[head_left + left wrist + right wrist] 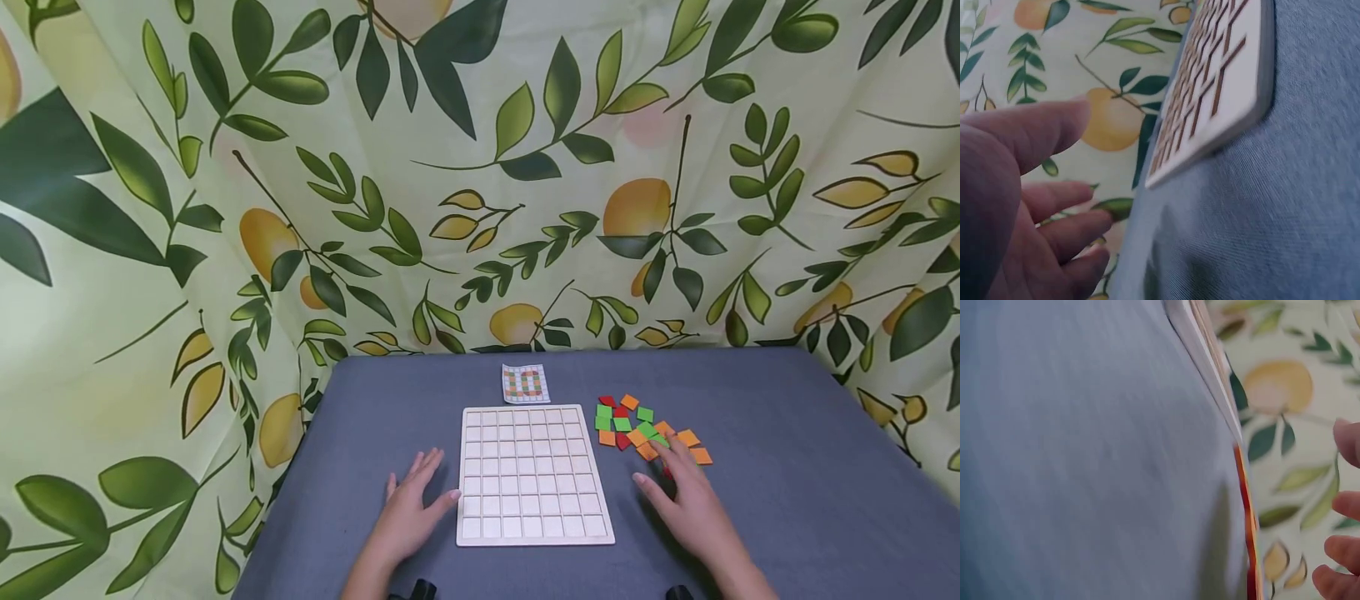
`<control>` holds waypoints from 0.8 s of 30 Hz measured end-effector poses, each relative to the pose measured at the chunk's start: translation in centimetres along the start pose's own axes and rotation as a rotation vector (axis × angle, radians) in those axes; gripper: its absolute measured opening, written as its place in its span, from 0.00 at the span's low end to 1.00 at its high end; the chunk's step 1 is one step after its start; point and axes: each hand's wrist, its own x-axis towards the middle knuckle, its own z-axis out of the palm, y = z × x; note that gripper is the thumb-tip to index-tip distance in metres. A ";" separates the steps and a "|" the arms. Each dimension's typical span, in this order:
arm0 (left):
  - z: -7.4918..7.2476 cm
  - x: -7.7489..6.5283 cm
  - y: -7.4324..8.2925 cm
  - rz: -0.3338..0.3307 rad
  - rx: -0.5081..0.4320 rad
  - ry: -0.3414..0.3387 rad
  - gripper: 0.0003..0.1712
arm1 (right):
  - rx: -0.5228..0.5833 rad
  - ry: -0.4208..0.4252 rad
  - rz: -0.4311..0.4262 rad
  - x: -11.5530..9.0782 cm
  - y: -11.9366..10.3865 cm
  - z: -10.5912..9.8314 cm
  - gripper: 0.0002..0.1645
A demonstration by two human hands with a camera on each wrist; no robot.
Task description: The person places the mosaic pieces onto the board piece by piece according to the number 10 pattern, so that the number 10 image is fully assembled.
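A white grid board (532,475) with square cells lies on the table. Beside its left edge is my left hand (408,508), fingers extended and thumb near the rim; the left wrist view shows nothing in that hand (1041,219), with the board (1235,94) past the thumb. My right hand (693,508) is over the near side of a loose group of red, green and orange square tiles (622,424), fingers spread, hiding some of them. In the right wrist view its fingertips (1344,550) show at the right edge, and the tiles (1247,531) appear edge-on.
Behind the board lies a small printed pattern card (526,384) with coloured squares. A blue-grey cloth (795,467) covers the table. Fabric printed with leaves and fruit (465,275) hangs behind and at the sides. Dark objects (423,590) show at the near edge.
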 end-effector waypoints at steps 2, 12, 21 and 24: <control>-0.1 -0.1 -0.4 0.011 -0.008 -0.029 0.39 | 0.034 0.004 0.045 0.1 1.0 -0.8 0.44; 0.1 -0.6 -1.7 0.034 -0.062 -0.139 0.39 | 0.161 -0.114 0.317 1.2 4.6 -2.9 0.51; 0.3 0.1 -2.8 0.052 -0.117 -0.180 0.38 | 0.210 -0.145 0.359 2.0 5.7 -3.4 0.51; 0.4 0.1 -3.0 0.077 -0.116 -0.187 0.37 | 0.185 -0.135 0.325 2.1 5.9 -3.2 0.51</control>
